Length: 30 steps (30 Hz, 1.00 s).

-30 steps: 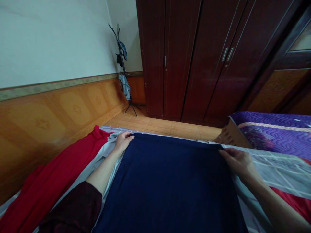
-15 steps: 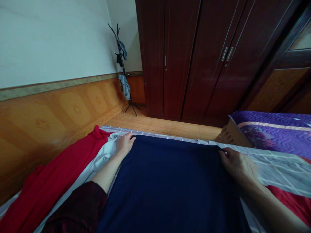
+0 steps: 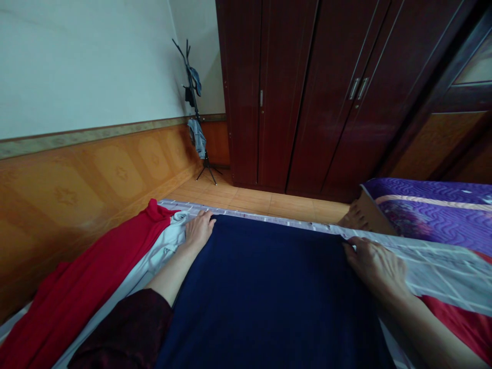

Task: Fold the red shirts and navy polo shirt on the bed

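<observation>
A dark navy cloth (image 3: 277, 292) lies spread flat over a bed with a pale checked sheet (image 3: 434, 261). At its far left corner my left hand (image 3: 200, 228) pinches the edge between thumb and fingers. My right hand (image 3: 374, 264) grips the far right corner, its fingers closed on the fabric. Left of the navy cloth, a light grey-blue garment (image 3: 165, 248) and a long red garment (image 3: 96, 266) lie side by side. Part of another red cloth (image 3: 457, 318) shows under my right forearm. The near end of the navy cloth runs out of view.
Beyond the bed's far edge is a tiled floor (image 3: 265, 201) with a dark red wardrobe (image 3: 280, 128). A black coat stand (image 3: 195, 102) holding a cap and clothes is in the corner. A purple quilted bed (image 3: 446, 215) stands at the right, a tiled wall (image 3: 115, 174) at the left.
My right hand has shifted slightly left and down with its corner of the navy cloth. The fingers of my left hand have moved a little, still at the left corner.
</observation>
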### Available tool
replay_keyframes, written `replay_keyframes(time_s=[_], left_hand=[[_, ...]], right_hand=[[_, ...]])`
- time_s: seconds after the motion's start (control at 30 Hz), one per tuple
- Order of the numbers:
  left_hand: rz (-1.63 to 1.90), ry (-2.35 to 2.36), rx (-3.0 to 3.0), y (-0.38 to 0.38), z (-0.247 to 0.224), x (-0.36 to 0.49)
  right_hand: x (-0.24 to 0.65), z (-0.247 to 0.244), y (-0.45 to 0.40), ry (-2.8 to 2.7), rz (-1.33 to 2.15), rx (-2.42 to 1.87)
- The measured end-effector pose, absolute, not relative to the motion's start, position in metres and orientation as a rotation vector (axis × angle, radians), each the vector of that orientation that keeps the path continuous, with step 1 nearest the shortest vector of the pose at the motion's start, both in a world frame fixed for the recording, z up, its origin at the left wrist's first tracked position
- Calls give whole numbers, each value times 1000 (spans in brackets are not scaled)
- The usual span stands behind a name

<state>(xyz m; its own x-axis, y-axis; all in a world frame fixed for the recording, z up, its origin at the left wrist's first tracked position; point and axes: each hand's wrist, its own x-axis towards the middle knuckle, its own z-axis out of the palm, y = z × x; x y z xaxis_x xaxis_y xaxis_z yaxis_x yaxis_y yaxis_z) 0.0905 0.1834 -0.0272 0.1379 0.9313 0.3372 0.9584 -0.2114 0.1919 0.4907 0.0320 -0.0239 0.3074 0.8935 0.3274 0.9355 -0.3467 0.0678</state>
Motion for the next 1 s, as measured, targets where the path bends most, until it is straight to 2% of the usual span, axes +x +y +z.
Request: replay_keyframes(time_s=[0.13,0.23,0.4,0.6,0.83,0.9,1.0], left_hand=[[-667,-1746,-2413,163,-9,112],[-698,-1370,-2809,133,-2,145],[-259,-896,-3295,96,-14,179],[-155,-1100,-3214,127,-27,151],[-141,-1702,-2779,177,-29,84],[-153,-1667,-2768,168,-22,90],[-158,-1335,-3038,137,-12,120]], right_hand=[[484,-16,33,-1765,-647,-2236],[460,-13,35,-1824,-566,-1904],[400,-31,26,-2146,-215,-1628],[408,-58,26,-2251,-270,-1790],[460,-60,41,-2031,-396,-2081],[448,-57,38,-1990,-402,-2099],[415,-52,28,-2116,-321,-1917]])
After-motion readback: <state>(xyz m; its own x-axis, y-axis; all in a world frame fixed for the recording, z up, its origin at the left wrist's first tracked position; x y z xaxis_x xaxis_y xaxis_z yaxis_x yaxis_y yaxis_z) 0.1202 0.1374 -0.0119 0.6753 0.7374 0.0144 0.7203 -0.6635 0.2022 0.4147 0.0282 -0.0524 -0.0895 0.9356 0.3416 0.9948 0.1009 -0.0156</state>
